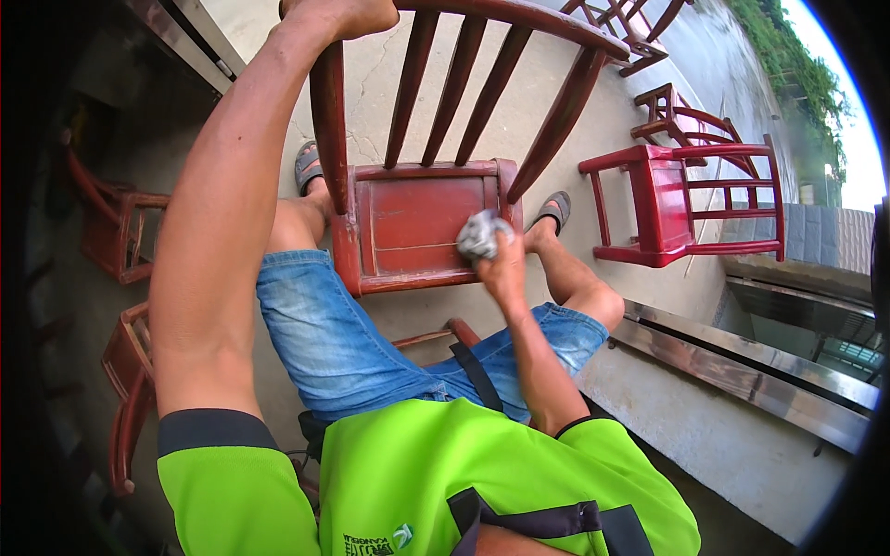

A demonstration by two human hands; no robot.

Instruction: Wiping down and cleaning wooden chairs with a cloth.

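Observation:
A red-brown wooden chair stands between my knees, its paint worn along the edges. Its seat panel (417,215) faces up, and the slatted backrest (445,90) rises on the far side. At the top edge of the view, my left hand (348,15) is closed around the left end of the backrest's top rail (514,15). My right hand (504,267) grips a crumpled grey and white cloth (478,238), which lies against the right part of the seat. Cloth and fingers look slightly blurred.
A glossy red chair (667,205) lies tipped over at right, with more wooden chairs (671,115) behind it. Other red-brown chairs (128,229) are at left. A metal-framed sill (737,361) borders my right side. My sandalled feet flank the held chair on the concrete floor (368,83).

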